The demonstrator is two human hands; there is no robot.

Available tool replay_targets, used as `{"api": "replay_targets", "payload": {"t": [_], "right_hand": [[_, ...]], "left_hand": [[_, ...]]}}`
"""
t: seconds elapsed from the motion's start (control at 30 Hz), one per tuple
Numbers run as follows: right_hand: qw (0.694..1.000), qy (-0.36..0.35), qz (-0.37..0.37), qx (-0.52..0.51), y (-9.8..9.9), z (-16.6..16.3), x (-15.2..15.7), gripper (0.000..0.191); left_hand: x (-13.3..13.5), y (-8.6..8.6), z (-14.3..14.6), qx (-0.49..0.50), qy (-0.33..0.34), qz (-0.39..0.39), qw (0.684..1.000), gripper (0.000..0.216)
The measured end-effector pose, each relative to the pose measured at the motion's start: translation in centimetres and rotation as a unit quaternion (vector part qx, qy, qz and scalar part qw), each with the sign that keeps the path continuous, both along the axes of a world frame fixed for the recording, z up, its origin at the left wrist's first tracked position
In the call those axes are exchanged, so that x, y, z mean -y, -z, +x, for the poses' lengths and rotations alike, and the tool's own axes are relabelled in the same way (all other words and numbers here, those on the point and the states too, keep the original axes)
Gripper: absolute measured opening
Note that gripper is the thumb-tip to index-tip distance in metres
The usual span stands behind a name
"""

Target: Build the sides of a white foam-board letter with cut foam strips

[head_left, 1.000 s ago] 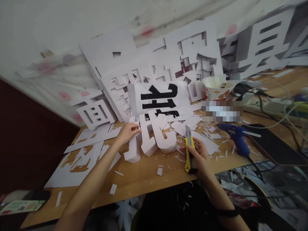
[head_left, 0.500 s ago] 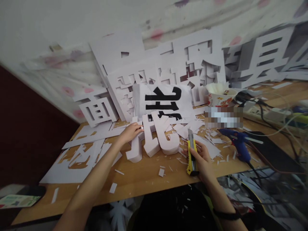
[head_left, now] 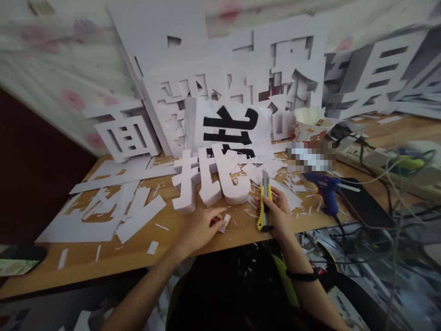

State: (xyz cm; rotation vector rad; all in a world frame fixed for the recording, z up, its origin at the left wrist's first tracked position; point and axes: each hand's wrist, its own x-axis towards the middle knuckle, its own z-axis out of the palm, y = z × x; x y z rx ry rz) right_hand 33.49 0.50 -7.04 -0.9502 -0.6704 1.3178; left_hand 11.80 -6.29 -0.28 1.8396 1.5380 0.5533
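The right hand's (head_left: 280,209) fingers grip a yellow snap-off utility knife (head_left: 261,219), blade pointing away from the person, just right of the white block character (head_left: 206,181) on the bench (head_left: 188,230); the left hand's (head_left: 200,226) parted fingers are at a small white offcut (head_left: 225,222), contact unclear

Your knife (head_left: 263,212) pairs a ridged yellow plastic grip (head_left: 261,223) with a smooth metal blade (head_left: 265,178). Before you, the character (head_left: 237,188) looks cut from matt white board, smooth-faced; the desk (head_left: 134,257) shows smooth, wood-grained brown, the sheet (head_left: 263,131) creased paper, the glue gun (head_left: 328,192) blue plastic, the cup (head_left: 308,131) printed paper.
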Motion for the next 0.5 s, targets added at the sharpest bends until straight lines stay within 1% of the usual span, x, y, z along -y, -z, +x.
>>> {"api": "replay_targets", "payload": {"t": [0.03, 0.1, 0.23, 0.37, 0.43, 0.5], "right_hand": [[1.000, 0.000, 0.001, 0.001, 0.0, 0.0, 0.0, 0.051], [1.000, 0.000, 0.002, 0.003, -0.1, 0.0, 0.1, 0.050], [1.000, 0.003, 0.002, 0.002, -0.1, 0.0, 0.1, 0.051], [1.000, -0.002, -0.006, -0.001, -0.1, 0.1, 0.2, 0.055], [1.000, -0.003, -0.011, -0.004, -0.2, 0.1, 0.2, 0.055], [1.000, -0.004, -0.014, -0.006, -0.3, 0.1, 0.2, 0.055]], "left_hand": [[-0.4, 0.3, 0.3, 0.005, -0.006, 0.002, 1.000, 0.038], [-0.9, 0.6, 0.2, 0.001, 0.009, 0.004, 1.000, 0.039], [-0.6, 1.1, -1.0, -0.029, 0.070, 0.003, 0.997, 0.027], [0.4, 1.9, -1.3, -0.017, 0.083, 0.023, 0.996, 0.014], [0.5, 1.2, -1.5, 0.003, 0.079, 0.023, 0.997, 0.014], [-0.1, -0.7, -2.4, 0.016, 0.058, 0.042, 0.997, 0.015]]}}
